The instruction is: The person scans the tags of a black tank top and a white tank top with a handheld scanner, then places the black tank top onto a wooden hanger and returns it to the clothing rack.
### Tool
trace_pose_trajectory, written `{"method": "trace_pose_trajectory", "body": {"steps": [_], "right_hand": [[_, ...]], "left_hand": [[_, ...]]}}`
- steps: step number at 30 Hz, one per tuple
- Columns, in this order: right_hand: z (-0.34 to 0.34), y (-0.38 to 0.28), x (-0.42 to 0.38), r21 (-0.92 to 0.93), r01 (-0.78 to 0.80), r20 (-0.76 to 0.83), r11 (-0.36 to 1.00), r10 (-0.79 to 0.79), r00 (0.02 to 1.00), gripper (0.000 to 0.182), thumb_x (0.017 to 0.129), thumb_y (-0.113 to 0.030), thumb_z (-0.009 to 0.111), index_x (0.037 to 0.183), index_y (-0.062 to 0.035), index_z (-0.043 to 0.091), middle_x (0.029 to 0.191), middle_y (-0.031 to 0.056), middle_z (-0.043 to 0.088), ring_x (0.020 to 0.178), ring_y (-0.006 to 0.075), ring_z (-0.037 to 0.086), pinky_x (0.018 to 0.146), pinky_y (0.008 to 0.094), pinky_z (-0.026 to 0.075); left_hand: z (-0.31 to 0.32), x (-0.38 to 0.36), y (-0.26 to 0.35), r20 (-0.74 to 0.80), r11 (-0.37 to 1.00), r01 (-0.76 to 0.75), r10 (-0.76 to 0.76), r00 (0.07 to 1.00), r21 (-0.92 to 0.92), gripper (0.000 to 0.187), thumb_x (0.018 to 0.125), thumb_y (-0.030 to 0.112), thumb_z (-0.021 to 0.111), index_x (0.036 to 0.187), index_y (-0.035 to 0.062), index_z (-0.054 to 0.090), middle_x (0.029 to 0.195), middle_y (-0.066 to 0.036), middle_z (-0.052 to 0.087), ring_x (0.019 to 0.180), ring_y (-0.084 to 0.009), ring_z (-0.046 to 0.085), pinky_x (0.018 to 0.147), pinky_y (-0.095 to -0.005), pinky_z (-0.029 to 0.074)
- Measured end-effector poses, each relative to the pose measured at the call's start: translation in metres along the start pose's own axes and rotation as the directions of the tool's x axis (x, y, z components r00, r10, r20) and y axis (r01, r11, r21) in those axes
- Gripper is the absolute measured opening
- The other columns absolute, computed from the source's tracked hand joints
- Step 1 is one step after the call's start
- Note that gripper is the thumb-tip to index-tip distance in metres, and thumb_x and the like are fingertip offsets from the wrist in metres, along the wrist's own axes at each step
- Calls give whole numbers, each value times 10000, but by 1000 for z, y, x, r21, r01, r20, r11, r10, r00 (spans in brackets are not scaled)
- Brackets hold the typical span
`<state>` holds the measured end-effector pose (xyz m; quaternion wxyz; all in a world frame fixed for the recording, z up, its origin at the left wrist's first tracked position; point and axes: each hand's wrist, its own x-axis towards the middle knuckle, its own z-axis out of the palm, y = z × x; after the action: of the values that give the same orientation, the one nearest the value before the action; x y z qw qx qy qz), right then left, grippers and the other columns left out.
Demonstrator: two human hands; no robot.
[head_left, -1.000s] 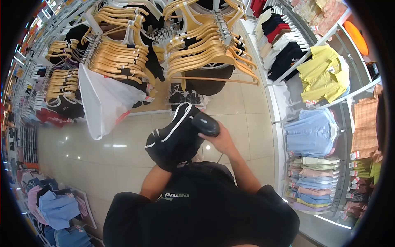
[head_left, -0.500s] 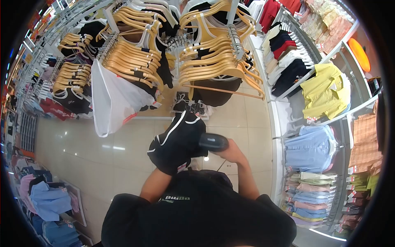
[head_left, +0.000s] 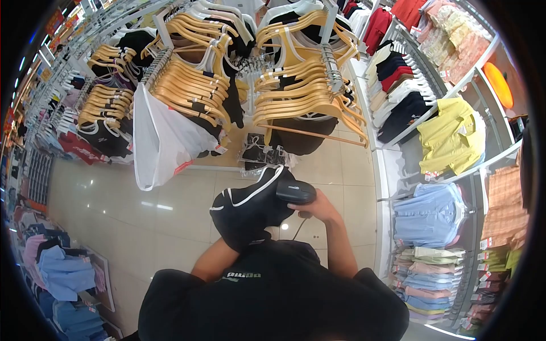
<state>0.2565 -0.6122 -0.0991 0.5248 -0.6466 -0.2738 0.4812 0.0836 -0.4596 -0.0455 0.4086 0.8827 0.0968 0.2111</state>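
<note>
A black garment with white trim (head_left: pixel 250 207) is held up in front of my chest, bunched and folded over. My left forearm (head_left: pixel 215 256) reaches up beneath it; the cloth hides my left hand, which carries the garment from below. In my right hand (head_left: pixel 319 206) is a black corded barcode scanner (head_left: pixel 296 192), gripped by the handle under its rounded head. The scanner's head points left and overlaps the garment's right edge. Its thin cord hangs toward the floor. Beyond the garment, clear plastic-wrapped black packs (head_left: pixel 259 153) lie on a low platform.
Racks of wooden hangers (head_left: pixel 301 105) with clothes stand ahead. A white plastic bag (head_left: pixel 162 142) hangs from the left rack. Along the right wall are a yellow shirt (head_left: pixel 452 136), blue shirts (head_left: pixel 429 210) and folded stacks (head_left: pixel 429 275). Denim clothes (head_left: pixel 65 273) sit at lower left.
The garment has turned and shifted slightly down and right, and its white tag is now out of sight. The scanner stays close beside it. The racks sit slightly lower in view.
</note>
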Motion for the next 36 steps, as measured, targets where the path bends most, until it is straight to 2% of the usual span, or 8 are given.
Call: {"method": "trace_pose_trajectory", "body": {"steps": [4, 9, 19, 22, 27, 30, 33, 36], "right_hand": [[2, -11, -4, -23, 24, -71, 999, -26, 997, 421, 768, -120, 859, 1138, -4, 695, 1020, 39, 717, 927, 113, 614, 855, 286, 499], [-21, 12, -3, 398, 163, -147, 903, -113, 983, 504, 751, 45, 800, 1225, -3, 636, 1132, 55, 686, 1024, 134, 614, 936, 298, 478], [-38, 24, -4, 692, 281, -168, 665, -231, 959, 534, 816, 43, 670, 1332, 4, 538, 1282, 181, 634, 1144, 258, 617, 937, 414, 536], [-47, 15, -5, 650, 149, 35, 746, -225, 974, 511, 826, 20, 669, 1321, 8, 542, 1296, 190, 622, 1065, 258, 653, 830, 394, 573], [-37, -1, -6, 326, -23, 52, 945, 7, 999, 539, 772, 1, 796, 1266, 11, 581, 1038, 93, 667, 939, 195, 651, 735, 342, 573], [-37, 2, -3, 236, -78, 34, 969, 72, 997, 609, 752, 51, 770, 1320, 4, 556, 1250, 129, 645, 1108, 210, 612, 920, 360, 524], [-40, 6, -12, 455, 46, 142, 889, -123, 982, 629, 744, 54, 782, 1330, -1, 559, 1231, 95, 653, 1163, 205, 590, 1017, 346, 452], [-35, 4, -15, 197, -43, 108, 979, 22, 994, 628, 745, 51, 768, 1333, 8, 553, 1249, 107, 655, 1213, 233, 579, 1055, 353, 419]], "left_hand": [[-3, -6, -2, -2, 1000, 18, -18, 1000, -17, 310, 811, 143, 701, 1107, 86, 628, 1026, -126, 651, 963, -288, 644, 816, -368, 499], [-9, -5, -8, -2, 999, 25, -25, 1000, -20, 308, 802, 142, 705, 1095, 88, 630, 1010, -124, 653, 946, -288, 647, 802, -367, 502], [-8, 13, -4, -52, 997, -56, 59, 997, 49, 303, 783, 140, 713, 1072, 91, 635, 978, -120, 656, 913, -289, 654, 774, -365, 507], [-5, 21, 3, -69, 992, -92, 98, 993, 85, 302, 778, 139, 715, 1065, 92, 637, 968, -119, 658, 903, -290, 656, 766, -365, 509], [-2, 30, 17, -82, 980, -140, 153, 985, 141, 300, 768, 138, 719, 1054, 94, 639, 952, -117, 659, 886, -291, 660, 752, -364, 511], [-13, 31, 34, -108, 967, -160, 184, 977, 197, 298, 763, 137, 722, 1047, 95, 641, 942, -116, 661, 877, -291, 662, 744, -363, 513], [-24, 35, 50, -129, 956, -161, 196, 972, 244, 297, 757, 136, 724, 1040, 96, 642, 933, -115, 662, 867, -291, 664, 736, -362, 515], [-23, 33, 45, -111, 978, -137, 156, 981, 160, 358, 780, 164, 723, 1121, 106, 633, 1015, -124, 663, 940, -286, 660, 788, -369, 517]]}}
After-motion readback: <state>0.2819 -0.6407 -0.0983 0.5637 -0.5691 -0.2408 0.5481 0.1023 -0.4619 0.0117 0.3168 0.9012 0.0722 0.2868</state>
